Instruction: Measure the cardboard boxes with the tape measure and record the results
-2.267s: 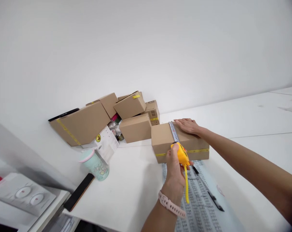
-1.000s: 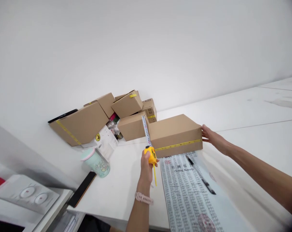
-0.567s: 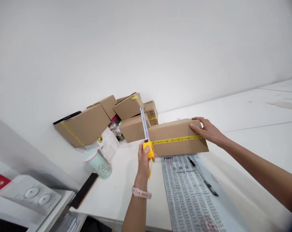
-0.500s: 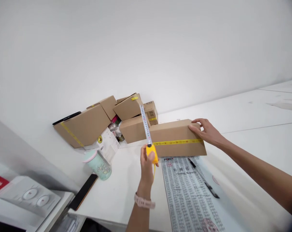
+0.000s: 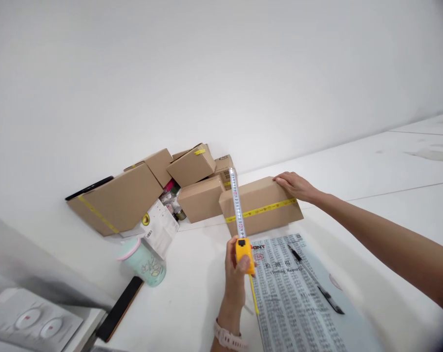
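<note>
A yellow tape measure (image 5: 245, 258) is in my left hand (image 5: 235, 274), with the thumb on its case. Its metal blade (image 5: 236, 203) sticks out upward and crosses in front of the left end of a cardboard box (image 5: 268, 208). Whether the blade touches the box I cannot tell. Yellow tape runs along the box's side. My right hand (image 5: 292, 186) grips the box at its upper right corner, fingers over the top edge. Below the box lies a printed testing report (image 5: 290, 303) with a pen-like black and clear tool (image 5: 314, 278) across it.
Several cardboard boxes (image 5: 201, 198) are piled against the wall at the back left. In front of them stand a mint tumbler (image 5: 144, 264) and a leaning printed card (image 5: 160, 227). A long black object (image 5: 120, 308) and a white box (image 5: 31, 320) sit at the lower left.
My left hand has moved right and down with the tape measure, and more blade shows. The box has tilted and shifted slightly left, its right end higher, with my right hand on it.
</note>
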Motion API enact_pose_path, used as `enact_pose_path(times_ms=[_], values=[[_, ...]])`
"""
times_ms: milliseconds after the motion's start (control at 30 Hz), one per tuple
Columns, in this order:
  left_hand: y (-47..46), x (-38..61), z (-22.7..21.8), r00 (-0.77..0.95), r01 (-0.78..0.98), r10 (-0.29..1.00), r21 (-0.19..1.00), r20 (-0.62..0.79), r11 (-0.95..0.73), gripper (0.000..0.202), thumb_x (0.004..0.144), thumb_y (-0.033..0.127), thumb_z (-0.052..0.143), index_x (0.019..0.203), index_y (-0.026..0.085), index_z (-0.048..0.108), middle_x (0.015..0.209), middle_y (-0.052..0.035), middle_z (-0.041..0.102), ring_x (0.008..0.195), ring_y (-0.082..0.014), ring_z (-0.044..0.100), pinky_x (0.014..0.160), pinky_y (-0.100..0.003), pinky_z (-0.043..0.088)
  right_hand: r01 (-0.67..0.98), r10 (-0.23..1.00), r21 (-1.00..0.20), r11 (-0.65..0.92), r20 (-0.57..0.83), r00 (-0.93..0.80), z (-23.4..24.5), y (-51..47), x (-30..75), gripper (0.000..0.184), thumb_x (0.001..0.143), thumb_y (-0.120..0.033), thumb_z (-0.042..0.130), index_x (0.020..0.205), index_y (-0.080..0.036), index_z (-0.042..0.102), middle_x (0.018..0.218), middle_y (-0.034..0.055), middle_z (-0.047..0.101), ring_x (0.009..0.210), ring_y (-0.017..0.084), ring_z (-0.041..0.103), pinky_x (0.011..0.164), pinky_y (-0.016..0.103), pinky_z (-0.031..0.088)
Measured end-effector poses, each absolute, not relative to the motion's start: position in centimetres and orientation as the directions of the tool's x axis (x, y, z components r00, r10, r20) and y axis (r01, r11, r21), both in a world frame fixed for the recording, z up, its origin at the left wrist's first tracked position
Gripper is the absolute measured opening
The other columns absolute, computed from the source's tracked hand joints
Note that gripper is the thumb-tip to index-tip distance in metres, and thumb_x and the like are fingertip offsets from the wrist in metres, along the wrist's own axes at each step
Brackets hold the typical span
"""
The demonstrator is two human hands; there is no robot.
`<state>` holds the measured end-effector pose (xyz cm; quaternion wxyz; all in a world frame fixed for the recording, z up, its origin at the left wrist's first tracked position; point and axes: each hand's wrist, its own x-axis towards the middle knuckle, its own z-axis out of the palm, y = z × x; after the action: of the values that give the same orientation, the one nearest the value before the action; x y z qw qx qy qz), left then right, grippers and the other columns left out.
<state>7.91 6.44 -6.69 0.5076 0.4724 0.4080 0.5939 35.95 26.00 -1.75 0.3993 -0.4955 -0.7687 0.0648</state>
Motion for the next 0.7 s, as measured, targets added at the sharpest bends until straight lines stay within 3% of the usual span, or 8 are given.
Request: enact_pose_path(times_ms=[133,300,567,700], values=[[7.3,7.6,-6.3,-0.063,-0.208,0.981,0.959,0.183,-0.192,0.066,0.068,0.055,0.078,0.121,0.025,0.054,0.096,-0.0039,0.061,0.064,-0.0133,0.058,0.048,-0.022,0.045,0.714,0.837,-0.521,0.468,0.519,-0.170,-0.1,27.7,35.7,0.047,0.097,-0.047,0.028,0.091,-0.024,0.069,0.101,0.0077,0.072,0.095,0.027,0.062,0.084,0.040,0.047],[6.2,10.8,-8.0,0.054,-0.242,0.998,0.970,0.045,-0.031,0.070,0.068,0.061,0.077,0.123,0.027,0.052,0.096,-0.0046,0.059,0.065,-0.0151,0.060,0.047,-0.022,0.046,0.724,0.855,-0.563,0.399,0.514,-0.071,0.3,29.2,35.1,0.048,0.097,-0.048,0.028,0.082,-0.023,0.066,0.089,0.0087,0.072,0.083,0.026,0.061,0.072,0.037,0.046],[4.7,12.9,-8.8,-0.015,-0.266,0.999,0.963,0.037,-0.040,0.075,0.068,0.063,0.076,0.127,0.027,0.048,0.099,-0.0060,0.060,0.068,-0.0165,0.059,0.055,-0.027,0.049,0.777,0.858,-0.528,0.343,0.513,-0.031,-2.9,27.2,31.4,0.050,0.096,-0.057,0.026,0.081,-0.025,0.061,0.099,0.0091,0.066,0.106,0.030,0.053,0.082,0.042,0.047],[5.5,9.5,-8.8,-0.193,-0.159,0.971,0.972,0.143,-0.175,0.075,0.070,0.060,0.076,0.130,0.026,0.046,0.098,-0.0055,0.061,0.072,-0.0177,0.060,0.061,-0.028,0.051,0.721,0.872,-0.647,0.247,0.473,0.127,-4.7,27.3,32.0,0.060,0.097,-0.059,0.017,0.094,-0.023,0.066,0.105,0.0126,0.067,0.105,0.031,0.056,0.088,0.047,0.047]])
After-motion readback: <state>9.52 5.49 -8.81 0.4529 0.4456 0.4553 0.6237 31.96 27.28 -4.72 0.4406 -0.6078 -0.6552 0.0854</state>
